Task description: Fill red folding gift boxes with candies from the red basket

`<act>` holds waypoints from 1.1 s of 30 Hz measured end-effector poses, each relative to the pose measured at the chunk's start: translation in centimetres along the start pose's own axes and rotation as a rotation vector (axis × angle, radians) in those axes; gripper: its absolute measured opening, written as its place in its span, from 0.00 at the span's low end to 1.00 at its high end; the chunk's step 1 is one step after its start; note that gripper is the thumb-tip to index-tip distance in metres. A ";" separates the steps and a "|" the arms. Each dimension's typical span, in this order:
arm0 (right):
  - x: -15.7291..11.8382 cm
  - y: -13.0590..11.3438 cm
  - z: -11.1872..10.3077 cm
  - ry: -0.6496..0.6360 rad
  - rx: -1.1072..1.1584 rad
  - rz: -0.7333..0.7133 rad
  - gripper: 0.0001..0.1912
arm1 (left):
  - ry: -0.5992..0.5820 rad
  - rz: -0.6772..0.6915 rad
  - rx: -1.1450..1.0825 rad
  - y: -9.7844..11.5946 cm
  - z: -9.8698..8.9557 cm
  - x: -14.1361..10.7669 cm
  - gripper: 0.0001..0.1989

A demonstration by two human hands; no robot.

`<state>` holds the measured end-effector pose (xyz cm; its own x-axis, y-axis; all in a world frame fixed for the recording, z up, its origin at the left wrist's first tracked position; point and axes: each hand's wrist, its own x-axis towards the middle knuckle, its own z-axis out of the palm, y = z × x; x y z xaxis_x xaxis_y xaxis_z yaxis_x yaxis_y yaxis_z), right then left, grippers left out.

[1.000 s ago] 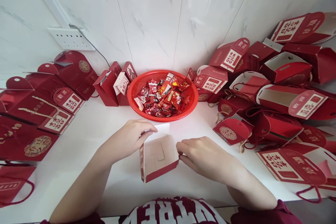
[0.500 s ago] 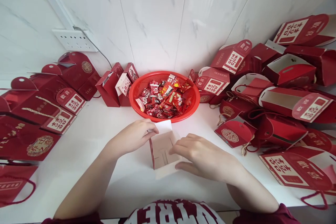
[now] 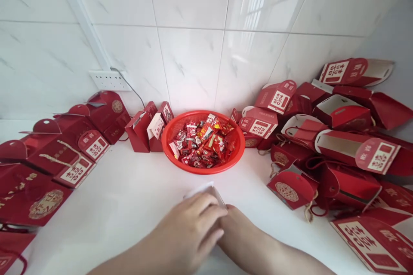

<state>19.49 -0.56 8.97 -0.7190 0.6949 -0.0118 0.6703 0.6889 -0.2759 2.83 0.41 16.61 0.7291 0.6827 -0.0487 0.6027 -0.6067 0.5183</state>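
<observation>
Covering the cardboard box (image 3: 201,190) at the plastic basket's (image 3: 204,170) six o'clock, the left hand (image 3: 189,228) and right hand (image 3: 238,226), grips too hidden to tell, could crease its thin walls by pressing unevenly.

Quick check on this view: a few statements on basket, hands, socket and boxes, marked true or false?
1. The red basket holds wrapped sweets. True.
2. The left hand and right hand are well apart. False: they overlap in the view.
3. A cord runs at the socket panel. True.
4. The socket panel is right of the basket. False: it is on the left.
5. The red boxes on the right lie in a jumbled heap. True.
</observation>
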 end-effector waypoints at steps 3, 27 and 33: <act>-0.3 0.5 1.0 -0.104 -0.102 0.013 0.10 | -0.090 -0.106 0.031 0.3 1.3 -0.2 0.30; -6.0 2.9 5.1 0.272 0.073 0.268 0.59 | 0.167 -0.176 -0.229 -6.2 8.8 -2.4 0.58; -4.5 5.0 7.7 0.264 0.590 0.171 0.46 | 0.299 0.135 -0.780 -9.3 13.2 -0.3 0.65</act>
<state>24.66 -1.89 0.21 -0.4921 0.8631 0.1133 0.5038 0.3886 -0.7715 1.26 0.53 0.54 0.5960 0.7704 0.2266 0.0405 -0.3107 0.9497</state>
